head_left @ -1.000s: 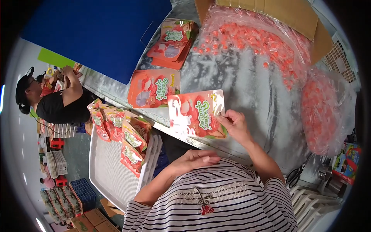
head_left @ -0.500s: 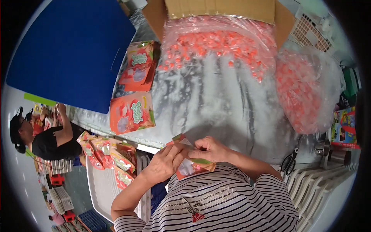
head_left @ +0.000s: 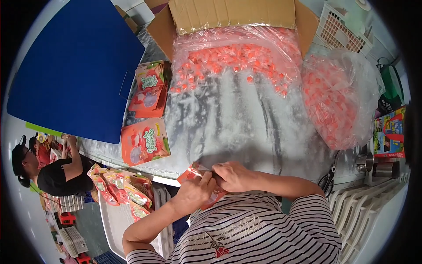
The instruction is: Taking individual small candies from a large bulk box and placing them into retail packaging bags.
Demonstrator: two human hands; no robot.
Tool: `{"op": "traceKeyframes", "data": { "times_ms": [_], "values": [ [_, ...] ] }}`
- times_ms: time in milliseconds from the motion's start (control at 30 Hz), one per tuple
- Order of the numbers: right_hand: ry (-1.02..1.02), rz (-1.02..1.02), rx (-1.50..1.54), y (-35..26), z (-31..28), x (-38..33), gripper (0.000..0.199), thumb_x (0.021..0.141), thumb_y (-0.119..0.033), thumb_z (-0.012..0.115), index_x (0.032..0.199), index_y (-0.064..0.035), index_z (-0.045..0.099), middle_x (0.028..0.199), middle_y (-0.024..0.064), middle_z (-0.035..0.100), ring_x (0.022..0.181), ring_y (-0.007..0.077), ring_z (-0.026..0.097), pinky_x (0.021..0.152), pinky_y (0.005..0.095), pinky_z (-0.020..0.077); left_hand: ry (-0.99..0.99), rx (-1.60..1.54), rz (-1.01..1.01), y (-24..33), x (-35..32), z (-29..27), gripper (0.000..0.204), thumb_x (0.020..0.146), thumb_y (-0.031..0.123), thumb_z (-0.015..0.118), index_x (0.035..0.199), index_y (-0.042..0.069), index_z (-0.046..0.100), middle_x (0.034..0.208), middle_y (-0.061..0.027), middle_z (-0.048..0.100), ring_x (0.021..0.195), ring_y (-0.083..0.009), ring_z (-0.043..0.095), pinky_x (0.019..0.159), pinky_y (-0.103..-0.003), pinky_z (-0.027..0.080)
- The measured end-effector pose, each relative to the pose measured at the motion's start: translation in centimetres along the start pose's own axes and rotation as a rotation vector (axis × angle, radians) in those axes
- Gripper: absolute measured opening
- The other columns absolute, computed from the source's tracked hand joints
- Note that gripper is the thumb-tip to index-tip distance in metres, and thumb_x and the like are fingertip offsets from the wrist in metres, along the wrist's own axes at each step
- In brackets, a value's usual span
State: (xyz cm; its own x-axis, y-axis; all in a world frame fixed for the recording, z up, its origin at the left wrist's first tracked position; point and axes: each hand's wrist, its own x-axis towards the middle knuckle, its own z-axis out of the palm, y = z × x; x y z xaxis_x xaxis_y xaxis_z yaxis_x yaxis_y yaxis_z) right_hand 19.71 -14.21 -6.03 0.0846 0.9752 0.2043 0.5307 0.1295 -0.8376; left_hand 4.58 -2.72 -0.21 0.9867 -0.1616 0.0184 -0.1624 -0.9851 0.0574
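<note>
Just over the near edge of the table, close to my body, both my hands meet on a red candy pouch [head_left: 188, 174]. My left hand [head_left: 193, 191] is closed around its left side, and my right hand [head_left: 233, 177] is closed at its upper right side. Much of the pouch is covered by my fingers. Left of my hands, a flat red pouch [head_left: 145, 141] lies on the table below a stack of similar pouches [head_left: 148, 90]. Beyond them, wrapped red candies [head_left: 237, 59] spill out of a clear plastic liner.
A cardboard box [head_left: 233, 15] stands behind the candies. A clear bag of candies [head_left: 329, 103] and scissors [head_left: 326, 182] are at right. Filled pouches [head_left: 125, 187] lie in a white tray [head_left: 112, 224] at lower left. A blue board [head_left: 74, 66] fills the far left; a co-worker [head_left: 61, 169] is below it.
My hands have drawn closer together and cover more of the pouch, which is turned differently. The whole view has shifted a little.
</note>
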Motion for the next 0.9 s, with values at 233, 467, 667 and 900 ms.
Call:
{"op": "traceKeyframes", "data": {
  "times_ms": [233,467,667,900],
  "values": [
    [0.126,0.196,0.005,3.9,-1.1,0.4,0.011,0.080,-0.004,0.052,0.089,0.0027,0.051,0.071,0.0227,0.061,0.070,0.0420,0.061,0.061,0.0488,0.0480,-0.079,-0.201,0.097,0.1,0.6,-0.9,0.043,0.069,0.005,0.059,0.111,-0.001,0.056,0.098,-0.0143,0.056,0.064,-0.0235,0.062,0.053,-0.032,0.049],
    [-0.010,0.136,0.114,2.4,-1.5,0.8,0.006,0.081,-0.005,0.054,0.083,0.0013,0.055,0.074,0.0225,0.062,0.071,0.0410,0.062,0.062,0.0472,0.0485,-0.131,-0.085,0.043,0.0,1.6,-0.6,0.025,0.070,0.008,0.062,0.093,0.001,0.059,0.091,-0.0106,0.055,0.067,-0.0227,0.062,0.051,-0.032,0.049],
    [-0.005,0.145,0.056,4.6,-1.0,1.0,0.010,0.080,-0.005,0.058,0.089,-0.0001,0.057,0.077,0.0197,0.064,0.074,0.0368,0.064,0.065,0.0436,0.0495,-0.173,-0.198,0.088,-0.1,2.4,-1.5,0.018,0.069,0.008,0.064,0.085,0.002,0.059,0.086,-0.0088,0.055,0.067,-0.0239,0.061,0.053,-0.034,0.050],
    [-0.138,0.198,0.123,6.1,-4.3,2.7,0.025,0.084,-0.021,0.064,0.098,-0.0004,0.059,0.084,0.0184,0.065,0.079,0.0338,0.064,0.071,0.0406,0.0508,-0.167,-0.390,-0.076,-1.6,2.1,-2.4,0.019,0.078,0.011,0.064,0.096,0.004,0.062,0.089,-0.0118,0.060,0.073,-0.0303,0.060,0.062,-0.039,0.049]
  ]
}}
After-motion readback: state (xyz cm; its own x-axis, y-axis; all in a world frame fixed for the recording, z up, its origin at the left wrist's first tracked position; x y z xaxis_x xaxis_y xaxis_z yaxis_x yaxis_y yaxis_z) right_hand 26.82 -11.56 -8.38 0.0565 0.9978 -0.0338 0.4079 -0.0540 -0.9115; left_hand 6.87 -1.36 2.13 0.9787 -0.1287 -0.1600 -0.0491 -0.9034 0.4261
